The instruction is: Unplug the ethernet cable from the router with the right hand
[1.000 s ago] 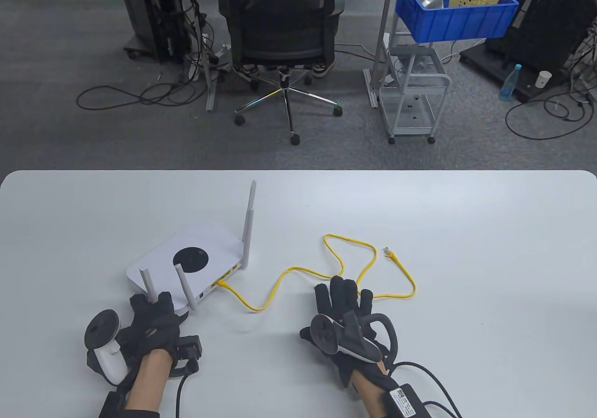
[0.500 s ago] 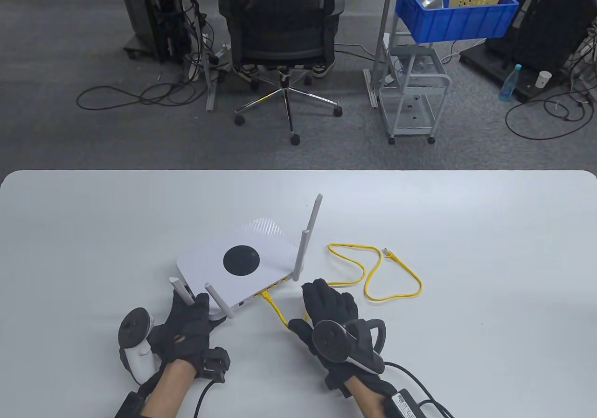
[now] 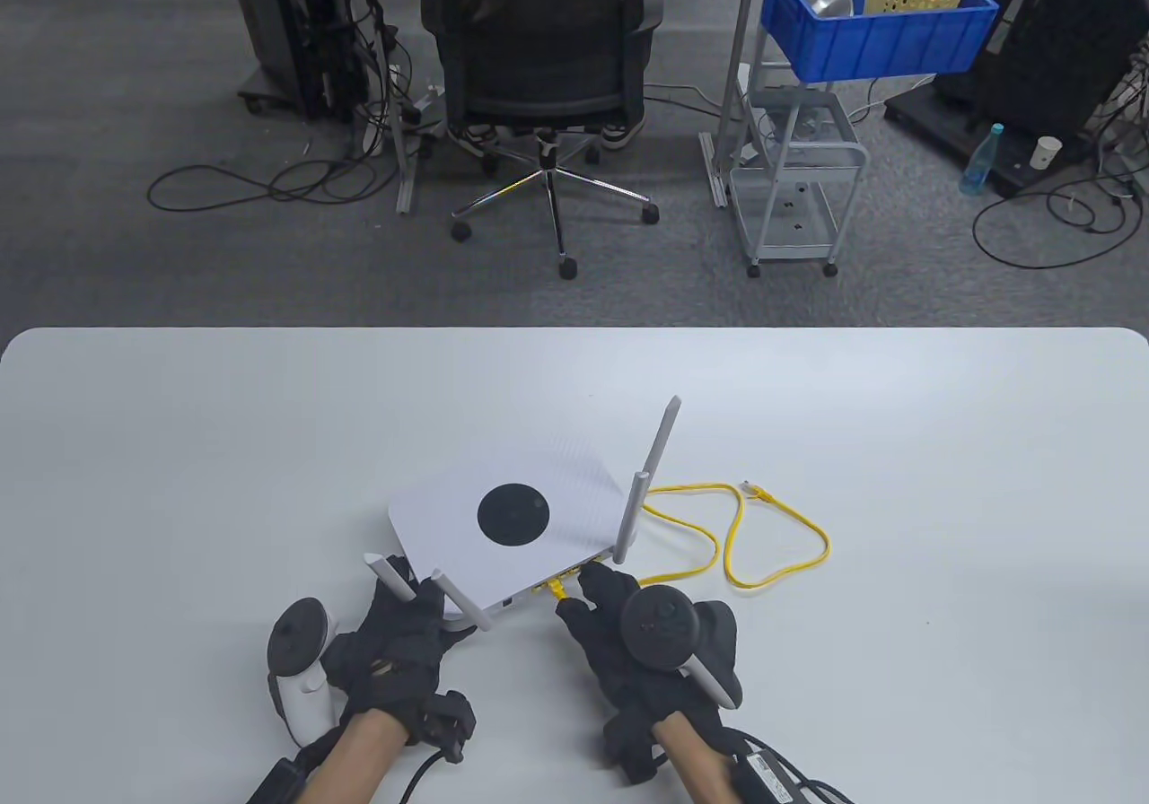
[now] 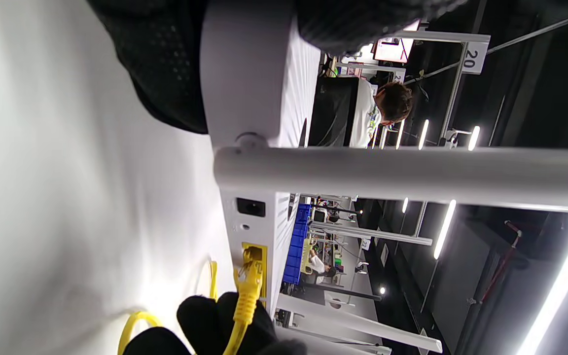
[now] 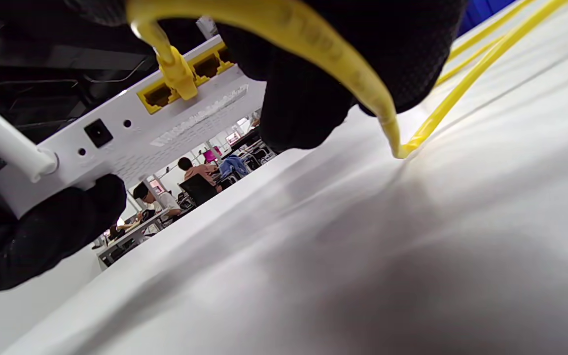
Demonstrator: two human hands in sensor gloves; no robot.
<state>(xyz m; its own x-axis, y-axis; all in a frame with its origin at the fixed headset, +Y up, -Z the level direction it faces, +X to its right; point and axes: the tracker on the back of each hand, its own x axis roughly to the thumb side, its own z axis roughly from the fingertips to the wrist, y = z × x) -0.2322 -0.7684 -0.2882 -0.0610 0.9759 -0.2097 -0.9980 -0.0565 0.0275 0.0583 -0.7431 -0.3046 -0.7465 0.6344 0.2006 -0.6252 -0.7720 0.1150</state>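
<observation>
A white router [image 3: 503, 530] with a black disc on top and several antennas lies near the table's front middle. A yellow ethernet cable [image 3: 781, 562] is plugged into its rear yellow port [image 4: 253, 256]; its free end lies to the right. My left hand [image 3: 404, 633] grips the router's near corner by two antennas, also shown in the right wrist view [image 5: 42, 231]. My right hand [image 3: 592, 598] pinches the cable just behind the plug [image 5: 178, 74], which sits in the port. The cable [image 5: 333, 54] runs under my right fingers [image 5: 308, 108].
The white table [image 3: 942, 445] stretches wide to the right and far side. The cable's loops lie just right of the router. Beyond the table stand an office chair [image 3: 543, 59] and a cart with a blue bin [image 3: 875, 28].
My left hand has slid the router to the right, bunching the cable loops. My right hand moved left from the table to the plug and now pinches the cable there.
</observation>
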